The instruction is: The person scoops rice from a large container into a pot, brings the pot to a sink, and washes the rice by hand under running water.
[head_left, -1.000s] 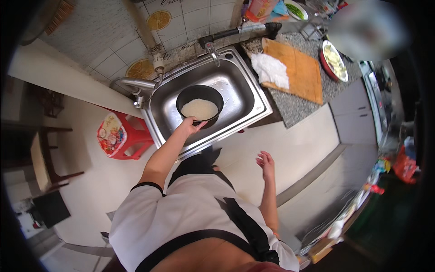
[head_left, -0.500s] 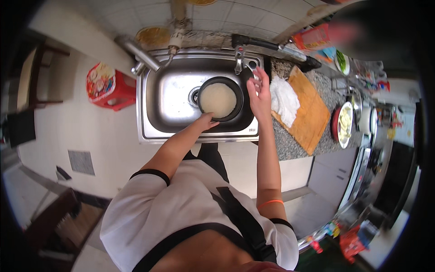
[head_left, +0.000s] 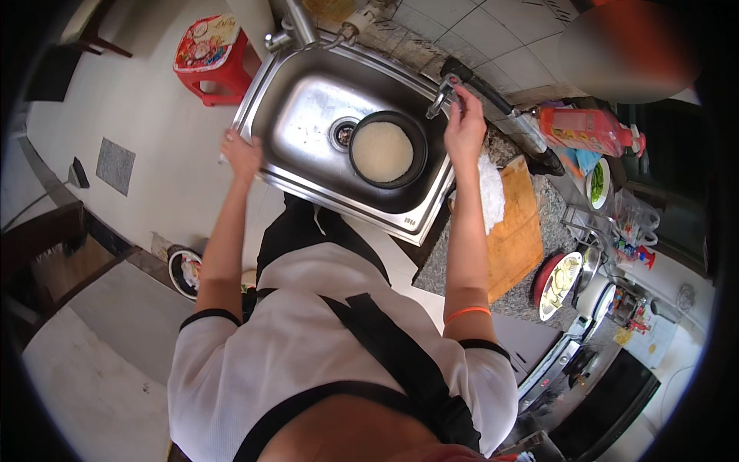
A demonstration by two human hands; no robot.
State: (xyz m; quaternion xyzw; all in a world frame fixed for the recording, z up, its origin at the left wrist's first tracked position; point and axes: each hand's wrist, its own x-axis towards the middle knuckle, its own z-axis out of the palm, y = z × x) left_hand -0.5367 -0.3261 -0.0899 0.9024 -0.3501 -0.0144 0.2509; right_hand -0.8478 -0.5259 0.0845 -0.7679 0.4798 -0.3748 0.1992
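A dark round pot (head_left: pixel 422 154) stands in the right part of the stainless steel sink (head_left: pixel 289 115), beside the drain. Pale rice (head_left: pixel 382 152) under cloudy water fills its inside. My right hand (head_left: pixel 465 132) is raised at the sink's back right corner, its fingertips closed at the lever of the metal faucet (head_left: pixel 442 98). No stream of water shows below the spout. Off the sink's left front corner, my left hand (head_left: pixel 243 157) hangs with bent fingers, thumb apart from them. It is clear of the pot, and I see nothing in its grasp.
Right of the sink, a white cloth (head_left: pixel 491 192) lies by a wooden cutting board (head_left: pixel 514 231) on the granite counter. Farther along are a red bowl (head_left: pixel 545 277) with a white strainer of cut food and a plate of greens (head_left: pixel 597 183). A red stool (head_left: pixel 212 58) stands left.
My left hand has let go of the pot's rim and moved left out past the sink's edge. My right hand has closed in on the faucet lever. The view has turned.
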